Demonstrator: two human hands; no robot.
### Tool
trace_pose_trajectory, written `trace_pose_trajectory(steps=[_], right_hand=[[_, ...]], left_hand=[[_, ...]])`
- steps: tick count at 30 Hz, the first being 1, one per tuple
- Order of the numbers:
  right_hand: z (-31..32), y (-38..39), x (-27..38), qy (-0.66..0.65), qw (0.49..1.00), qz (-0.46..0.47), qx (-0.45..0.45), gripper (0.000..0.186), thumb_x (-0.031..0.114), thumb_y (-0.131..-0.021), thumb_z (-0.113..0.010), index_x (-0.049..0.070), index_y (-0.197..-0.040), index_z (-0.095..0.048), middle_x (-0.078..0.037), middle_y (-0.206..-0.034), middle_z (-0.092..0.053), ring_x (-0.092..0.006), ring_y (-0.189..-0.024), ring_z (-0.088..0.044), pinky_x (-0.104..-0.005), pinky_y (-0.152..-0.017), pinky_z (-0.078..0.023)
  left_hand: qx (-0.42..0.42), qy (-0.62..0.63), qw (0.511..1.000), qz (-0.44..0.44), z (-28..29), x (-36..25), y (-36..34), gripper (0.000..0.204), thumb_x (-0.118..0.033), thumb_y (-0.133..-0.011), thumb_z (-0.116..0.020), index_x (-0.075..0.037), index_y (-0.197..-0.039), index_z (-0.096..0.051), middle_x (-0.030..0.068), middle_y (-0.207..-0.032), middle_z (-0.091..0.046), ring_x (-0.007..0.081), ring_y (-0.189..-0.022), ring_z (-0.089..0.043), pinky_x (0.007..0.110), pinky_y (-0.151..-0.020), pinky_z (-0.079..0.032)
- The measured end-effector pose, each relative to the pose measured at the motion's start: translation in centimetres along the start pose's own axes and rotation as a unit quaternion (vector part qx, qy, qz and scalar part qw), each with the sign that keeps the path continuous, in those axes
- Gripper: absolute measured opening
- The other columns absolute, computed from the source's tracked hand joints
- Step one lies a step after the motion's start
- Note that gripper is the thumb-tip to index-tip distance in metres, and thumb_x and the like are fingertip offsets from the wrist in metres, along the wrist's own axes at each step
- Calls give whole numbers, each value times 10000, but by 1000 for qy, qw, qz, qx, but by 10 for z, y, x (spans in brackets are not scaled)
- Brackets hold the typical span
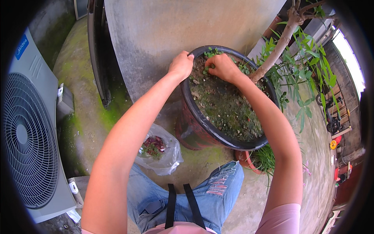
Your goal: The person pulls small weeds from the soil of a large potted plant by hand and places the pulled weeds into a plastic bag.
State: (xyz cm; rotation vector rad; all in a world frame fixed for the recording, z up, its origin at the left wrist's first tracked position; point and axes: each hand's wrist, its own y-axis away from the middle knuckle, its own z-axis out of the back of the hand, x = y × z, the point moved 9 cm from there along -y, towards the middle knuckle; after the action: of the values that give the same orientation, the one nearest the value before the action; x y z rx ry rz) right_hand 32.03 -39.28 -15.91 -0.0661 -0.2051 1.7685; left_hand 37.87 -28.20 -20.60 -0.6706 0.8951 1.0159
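With its arm reaching nearly straight, the left hand (181, 66) is gripping the far-left rim of the dark pot (216, 138). The right hand (223, 68) is bending palm-down into weeds (212, 52) by the far edge; whether it's pinching any, one cannot tell.

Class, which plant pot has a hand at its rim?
The large black-rimmed pot, with the left hand; the smaller reddish pot, holding grassy leaves, has none.

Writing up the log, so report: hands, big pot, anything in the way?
Left hand at rim of the big pot. Right hand at small green plants, far side, grip hidden. Tree trunk stands right of that hand.
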Motion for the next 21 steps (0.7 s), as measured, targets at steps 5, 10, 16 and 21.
trace_pose_trajectory(steps=[5, 10, 16, 21], right_hand=[[65, 31, 16, -160, 978, -98, -86, 200, 125, -702, -645, 34, -878, -665, -116, -697, -639, -221, -634, -614, -330, -647, -486], [111, 114, 141, -224, 938, 24, -265, 158, 19, -705, -619, 62, -853, -654, -75, -772, -627, -196, -674, -607, -301, -618, -495], [-166, 149, 244, -216, 969, 110, -51, 271, 41, -673, -570, 12, -943, -588, -110, -908, -552, -242, -866, -563, -307, -716, -497], [-279, 137, 254, -156, 984, 27, 76, 140, 30, -691, -555, -8, -814, -611, -141, -847, -605, -290, -823, -618, -355, -709, -529]], left_hand=[[8, 7, 1000, 4, -4, -4, 0, 369, -285, -942, -414, -2, -1157, -510, 198, -1088, -587, 319, -1043, -545, 385, -887, -395], [-2, -17, 1000, 9, 5, 11, -1, 367, -283, -938, -417, -3, -1155, -511, 201, -1081, -589, 326, -1034, -547, 391, -885, -396], [1, 10, 999, -35, -9, -9, -2, 358, -283, -937, -417, -3, -1134, -521, 199, -1064, -593, 323, -1025, -551, 387, -886, -397], [-16, -15, 1000, -19, 0, 3, 0, 353, -320, -923, -419, -33, -1090, -541, 212, -1068, -589, 366, -1052, -535, 435, -896, -411]])
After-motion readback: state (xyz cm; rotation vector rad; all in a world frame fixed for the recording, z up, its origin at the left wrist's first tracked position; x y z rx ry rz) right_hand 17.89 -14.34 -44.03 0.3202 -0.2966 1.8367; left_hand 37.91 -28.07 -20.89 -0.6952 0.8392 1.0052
